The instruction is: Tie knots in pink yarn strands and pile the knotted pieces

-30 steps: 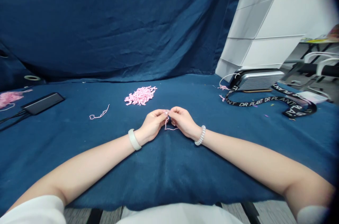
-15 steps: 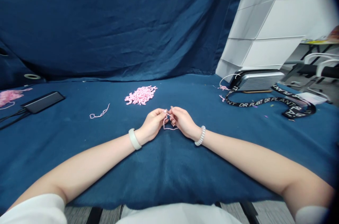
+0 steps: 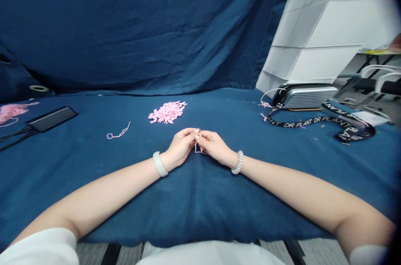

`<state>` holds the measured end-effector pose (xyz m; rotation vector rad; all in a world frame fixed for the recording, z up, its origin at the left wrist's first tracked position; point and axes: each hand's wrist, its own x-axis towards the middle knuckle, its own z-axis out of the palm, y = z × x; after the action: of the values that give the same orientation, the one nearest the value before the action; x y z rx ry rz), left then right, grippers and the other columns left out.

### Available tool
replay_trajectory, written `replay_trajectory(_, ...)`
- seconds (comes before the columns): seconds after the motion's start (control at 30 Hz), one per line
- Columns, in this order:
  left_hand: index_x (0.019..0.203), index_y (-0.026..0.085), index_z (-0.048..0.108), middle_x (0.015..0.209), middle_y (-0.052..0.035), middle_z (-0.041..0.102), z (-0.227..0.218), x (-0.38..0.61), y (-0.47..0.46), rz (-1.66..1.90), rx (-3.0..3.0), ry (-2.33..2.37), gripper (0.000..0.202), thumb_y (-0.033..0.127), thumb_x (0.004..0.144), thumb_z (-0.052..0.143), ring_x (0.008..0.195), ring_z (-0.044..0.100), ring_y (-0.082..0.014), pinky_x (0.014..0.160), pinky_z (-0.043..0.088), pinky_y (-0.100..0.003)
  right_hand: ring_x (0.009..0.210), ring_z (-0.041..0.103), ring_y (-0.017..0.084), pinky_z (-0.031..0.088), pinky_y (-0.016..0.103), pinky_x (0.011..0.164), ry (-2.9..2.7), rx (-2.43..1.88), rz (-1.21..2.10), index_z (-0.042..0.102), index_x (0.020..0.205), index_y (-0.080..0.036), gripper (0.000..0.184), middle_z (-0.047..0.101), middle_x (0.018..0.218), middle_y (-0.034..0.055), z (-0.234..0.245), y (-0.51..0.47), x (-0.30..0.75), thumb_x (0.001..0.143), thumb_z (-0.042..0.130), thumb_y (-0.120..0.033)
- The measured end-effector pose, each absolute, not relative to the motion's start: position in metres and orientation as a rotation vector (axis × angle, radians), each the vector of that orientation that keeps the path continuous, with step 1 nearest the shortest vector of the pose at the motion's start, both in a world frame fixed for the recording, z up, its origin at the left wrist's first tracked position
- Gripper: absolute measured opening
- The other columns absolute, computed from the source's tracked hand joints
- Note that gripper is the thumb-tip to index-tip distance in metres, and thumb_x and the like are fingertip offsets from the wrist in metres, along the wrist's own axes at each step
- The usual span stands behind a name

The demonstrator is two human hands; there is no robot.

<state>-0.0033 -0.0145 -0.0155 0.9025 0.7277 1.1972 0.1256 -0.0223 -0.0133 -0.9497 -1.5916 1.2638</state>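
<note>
My left hand [image 3: 179, 149] and my right hand [image 3: 214, 148] meet above the blue cloth, fingertips pinching a thin strand of pink yarn [image 3: 198, 149]. A short loop of it hangs below my fingers, and the rest is hidden inside them. Up and to the left lies a heap of short pink yarn pieces [image 3: 167, 112]. Further left, a loose length of pink yarn [image 3: 119, 133] rests apart from both hands. A white bangle [image 3: 159, 164] circles my left wrist, and a white spiral coil [image 3: 238, 162] circles my right.
The blue cloth [image 3: 200, 202] covers the table. A black flat device [image 3: 52, 118] with cables and a pink yarn bunch [image 3: 12, 111] lie far left. A silver ridged case [image 3: 305, 97] and a black "DR PLANT" strap [image 3: 313, 122] lie right, below a white panelled structure [image 3: 322, 31].
My right hand has moved left, closer to my left hand. The fingertips now press together, and less of the pink yarn loop shows below them.
</note>
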Motion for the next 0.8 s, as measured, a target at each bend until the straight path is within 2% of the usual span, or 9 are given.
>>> replay_trajectory(0.23,0.073,0.012,0.059,0.062,0.0005,0.057,-0.015,-0.006,-0.010,1.100,0.887,0.669,0.015,0.019,0.067,0.071,0.057,0.054,-0.0090,0.060,0.043,-0.023,0.044,0.034,0.007,0.028,0.022,0.045,-1.614,-0.947,1.263,0.048,0.057,-0.017,0.038,0.044,0.049,-0.0041,-0.016,-0.020,0.126,0.079,0.051,-0.048)
replay_trajectory(0.4,0.072,0.013,0.057,0.055,0.0035,0.050,-0.015,-0.008,-0.009,1.071,0.909,0.640,0.015,0.022,0.070,0.069,0.050,0.049,-0.0069,0.053,0.042,-0.021,0.048,0.043,0.009,0.033,0.022,0.050,-1.684,-0.955,1.249,0.053,0.063,-0.016,0.036,0.050,0.053,-0.0020,-0.017,-0.022,0.126,0.084,0.046,-0.045)
replay_trajectory(0.53,0.072,0.012,0.057,0.064,0.0000,0.058,-0.011,-0.010,-0.009,1.068,0.919,0.664,0.017,0.023,0.070,0.070,0.049,0.050,-0.0074,0.050,0.042,-0.022,0.051,0.046,0.010,0.037,0.023,0.055,-1.782,-0.940,1.157,0.051,0.063,-0.017,0.037,0.050,0.055,-0.0014,-0.015,-0.026,0.127,0.087,0.042,-0.044)
replay_trajectory(0.67,0.075,0.014,0.054,0.089,-0.0081,0.067,-0.004,-0.012,-0.007,1.128,0.908,0.715,0.019,0.027,0.073,0.068,0.063,0.060,-0.0117,0.055,0.046,-0.023,0.050,0.046,0.010,0.038,0.023,0.055,-1.825,-0.960,1.121,0.054,0.066,-0.017,0.036,0.050,0.054,-0.0020,-0.015,-0.027,0.128,0.087,0.042,-0.043)
replay_trajectory(0.73,0.076,0.015,0.052,0.090,-0.0080,0.067,0.001,-0.014,-0.006,1.168,0.879,0.730,0.018,0.025,0.075,0.066,0.074,0.064,-0.0151,0.063,0.048,-0.026,0.050,0.047,0.010,0.037,0.023,0.055,-1.844,-0.981,1.111,0.055,0.068,-0.016,0.034,0.051,0.054,-0.0018,-0.015,-0.026,0.128,0.087,0.042,-0.042)
replay_trajectory(0.8,0.077,0.016,0.050,0.084,-0.0059,0.067,0.005,-0.015,-0.005,1.182,0.853,0.726,0.016,0.023,0.076,0.065,0.077,0.065,-0.0161,0.069,0.050,-0.028,0.051,0.048,0.010,0.038,0.023,0.056,-1.871,-0.975,1.092,0.055,0.068,-0.016,0.033,0.052,0.055,-0.0015,-0.016,-0.025,0.129,0.088,0.042,-0.039)
